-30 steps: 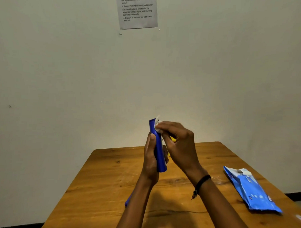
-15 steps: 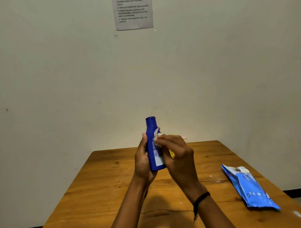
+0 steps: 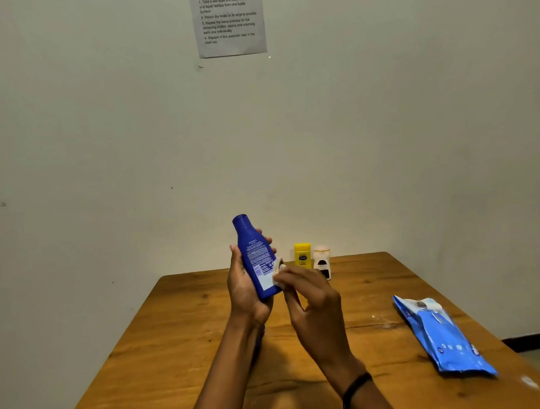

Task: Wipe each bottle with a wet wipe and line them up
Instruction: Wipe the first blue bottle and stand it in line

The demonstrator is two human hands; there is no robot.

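1. Nearest the camera, I have both hands raised over the tabletop [image 3: 181, 339]. The right hand [image 3: 314, 310], with a dark wristband [image 3: 355, 388] at the wrist, pinches a small wadded wet wipe [image 3: 279, 275] in its fingertips and presses it against the lower label area of the blue lotion bottle [image 3: 254, 255].
2. The left hand [image 3: 245, 295] grips that bottle from behind around its lower body, with the cap tilted up and to the left. I judge that this hold keeps the printed face exposed to the wipe and backs it against the rubbing pressure. The bottle is in the air, off the tabletop.
3. To the right, well apart from the hands, the blue wet wipe pack [image 3: 441, 335] lies flat, probably placed for easy reach.
4. At the far edge by the wall, a yellow bottle [image 3: 302, 256] and a white bottle [image 3: 322, 261] stand upright just beside each other. I cannot tell whether they are already wiped or waiting.
5. An instruction sheet [image 3: 230, 22] is fixed to the wall above.
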